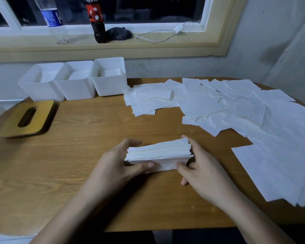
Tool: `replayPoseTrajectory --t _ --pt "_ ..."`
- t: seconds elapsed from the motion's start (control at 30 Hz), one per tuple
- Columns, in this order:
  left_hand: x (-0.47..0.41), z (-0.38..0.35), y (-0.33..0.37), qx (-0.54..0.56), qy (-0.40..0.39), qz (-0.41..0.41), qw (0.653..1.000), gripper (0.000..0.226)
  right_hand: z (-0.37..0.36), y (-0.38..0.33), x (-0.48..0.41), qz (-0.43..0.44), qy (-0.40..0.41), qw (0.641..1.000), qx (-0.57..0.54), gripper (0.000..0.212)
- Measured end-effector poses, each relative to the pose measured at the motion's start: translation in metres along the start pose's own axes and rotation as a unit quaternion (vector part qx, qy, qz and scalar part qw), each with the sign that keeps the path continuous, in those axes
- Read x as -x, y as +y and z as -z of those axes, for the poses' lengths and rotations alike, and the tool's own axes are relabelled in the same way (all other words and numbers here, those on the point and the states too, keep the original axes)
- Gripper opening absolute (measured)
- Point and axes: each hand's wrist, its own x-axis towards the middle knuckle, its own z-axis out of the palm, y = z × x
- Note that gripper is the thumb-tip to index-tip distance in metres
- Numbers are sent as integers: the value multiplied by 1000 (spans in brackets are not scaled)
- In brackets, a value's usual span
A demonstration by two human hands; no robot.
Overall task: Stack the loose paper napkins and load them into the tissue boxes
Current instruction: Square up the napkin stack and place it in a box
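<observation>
Head view: both hands (pixel 121 161) (pixel 201 166) grip napkin stack (pixel 158 154) ends.

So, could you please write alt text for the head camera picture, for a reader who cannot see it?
A left hand and a right hand grip a stack of napkins by its ends over a wooden table. Loose napkins lie spread on the right; three white boxes and a slotted wooden lid sit at the left.
</observation>
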Motion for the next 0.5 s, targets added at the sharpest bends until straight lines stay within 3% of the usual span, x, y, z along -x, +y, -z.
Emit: replayPoseTrajectory --t 0.23,0.4,0.5 --pt "-3 -10 3 15 28 9 999 55 -12 -2 0 28 8 1000 -5 69" --pt "-3 -5 2 16 20 19 1000 58 -6 -1 -2 18 8 1000 -17 40" --pt "-1 -5 1 19 -5 14 1000 47 -4 -1 -2 -3 4 999 -37 50"
